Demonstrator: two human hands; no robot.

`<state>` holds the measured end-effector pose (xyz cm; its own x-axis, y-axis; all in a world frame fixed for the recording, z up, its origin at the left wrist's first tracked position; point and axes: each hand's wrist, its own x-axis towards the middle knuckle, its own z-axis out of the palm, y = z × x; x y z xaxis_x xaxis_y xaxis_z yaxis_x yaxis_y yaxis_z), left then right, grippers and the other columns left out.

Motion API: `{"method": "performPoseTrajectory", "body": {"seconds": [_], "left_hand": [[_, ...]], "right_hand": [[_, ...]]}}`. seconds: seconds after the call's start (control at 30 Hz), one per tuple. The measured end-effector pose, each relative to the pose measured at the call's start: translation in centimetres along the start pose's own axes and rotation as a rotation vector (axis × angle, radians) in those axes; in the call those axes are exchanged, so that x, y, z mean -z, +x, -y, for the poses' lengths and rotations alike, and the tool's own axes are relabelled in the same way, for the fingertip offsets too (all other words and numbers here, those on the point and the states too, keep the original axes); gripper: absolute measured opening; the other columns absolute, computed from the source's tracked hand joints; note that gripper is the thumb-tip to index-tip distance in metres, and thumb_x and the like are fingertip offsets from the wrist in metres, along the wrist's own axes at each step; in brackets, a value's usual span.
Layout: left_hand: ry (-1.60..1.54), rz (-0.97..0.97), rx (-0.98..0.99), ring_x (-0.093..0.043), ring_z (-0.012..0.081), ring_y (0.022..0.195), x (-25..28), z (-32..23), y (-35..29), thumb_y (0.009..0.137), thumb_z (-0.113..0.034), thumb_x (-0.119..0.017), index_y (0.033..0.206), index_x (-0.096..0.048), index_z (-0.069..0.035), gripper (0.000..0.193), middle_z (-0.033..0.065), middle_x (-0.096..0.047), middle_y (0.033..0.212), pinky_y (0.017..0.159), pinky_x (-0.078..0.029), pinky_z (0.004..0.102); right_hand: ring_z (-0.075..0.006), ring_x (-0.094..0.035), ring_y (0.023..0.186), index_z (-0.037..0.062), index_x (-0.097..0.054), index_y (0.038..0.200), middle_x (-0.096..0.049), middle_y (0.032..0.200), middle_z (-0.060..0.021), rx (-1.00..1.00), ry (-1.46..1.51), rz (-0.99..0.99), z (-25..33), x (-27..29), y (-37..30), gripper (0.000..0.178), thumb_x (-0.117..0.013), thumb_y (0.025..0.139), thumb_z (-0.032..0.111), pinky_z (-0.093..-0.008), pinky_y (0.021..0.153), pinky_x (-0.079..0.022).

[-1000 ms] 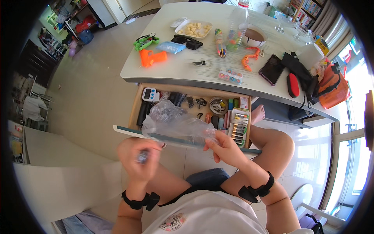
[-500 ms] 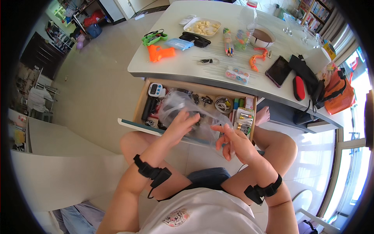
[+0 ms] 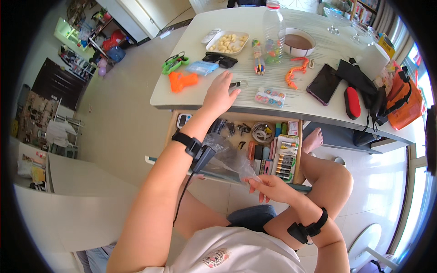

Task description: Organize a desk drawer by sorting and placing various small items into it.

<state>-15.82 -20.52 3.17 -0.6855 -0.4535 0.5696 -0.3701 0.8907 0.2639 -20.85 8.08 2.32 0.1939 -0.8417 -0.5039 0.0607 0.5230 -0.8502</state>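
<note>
My left hand (image 3: 220, 94) is over the table's front part, thumb apart from its stretched fingers, with nothing seen in it. Close to its fingertips lies a key ring (image 3: 238, 84) with a dark fob, partly hidden by the hand. Above the open drawer (image 3: 299, 150), my right hand (image 3: 273, 187) pinches the edge of a clear plastic bag (image 3: 223, 152). The bag hangs slack over the drawer's contents. Beyond the left hand are black sunglasses (image 3: 220, 59), a light blue packet (image 3: 202, 68) and an orange toy gun (image 3: 183, 82).
Batteries (image 3: 286, 166) and a coiled cable (image 3: 263, 132) lie in the drawer. On the table stand a plastic bottle (image 3: 273, 32), a bowl (image 3: 299, 42) and a tray (image 3: 227, 42) of pale food pieces. A phone (image 3: 324, 84) and a red case (image 3: 352, 103) lie at right.
My left hand has moved up from the bag in the drawer to the tabletop by the key ring. The right hand stays low, now pinching the bag's edge; more drawer contents show.
</note>
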Motion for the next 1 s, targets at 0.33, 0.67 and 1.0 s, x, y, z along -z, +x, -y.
{"method": "performPoseTrajectory", "body": {"seconds": [0.33,0.67,1.0], "left_hand": [[-0.416,0.322,0.287,-0.052,0.0285,0.100,0.3,-4.9,3.3,0.077,-0.017,-0.061,0.090,-0.056,-0.003,0.020,0.0159,-0.055,0.107,0.084,-0.042,0.0374],[-0.221,0.404,-0.272,-0.052,0.0299,0.096,-1.5,-6.1,2.0,0.076,-0.020,-0.063,0.100,-0.056,-0.010,0.027,0.0123,-0.054,0.105,0.081,-0.043,0.0376],[0.149,0.299,-0.391,-0.051,0.0311,0.092,-1.0,-7.1,-0.2,0.076,-0.025,-0.061,0.118,-0.044,-0.007,0.048,0.0172,-0.049,0.104,0.078,-0.043,0.0388]], "right_hand": [[-0.0047,-0.051,0.062,0.0108,-0.053,0.116,-0.056,0.085,0.0031,0.047,0.090,-0.010,1.0,0.8,-0.1,0.038,-0.041,0.091,0.037,-0.0192,0.052,-0.044],[-0.0070,-0.053,0.070,0.0111,-0.052,0.117,-0.056,0.086,-0.0002,0.091,0.125,0.021,0.5,0.6,0.0,0.040,-0.039,0.091,0.039,-0.0215,0.057,-0.046],[-0.0094,-0.054,0.070,0.0085,-0.047,0.120,-0.056,0.087,-0.0026,0.107,0.333,-0.011,0.7,1.1,1.0,0.043,-0.037,0.092,0.039,-0.0230,0.054,-0.047]]}}
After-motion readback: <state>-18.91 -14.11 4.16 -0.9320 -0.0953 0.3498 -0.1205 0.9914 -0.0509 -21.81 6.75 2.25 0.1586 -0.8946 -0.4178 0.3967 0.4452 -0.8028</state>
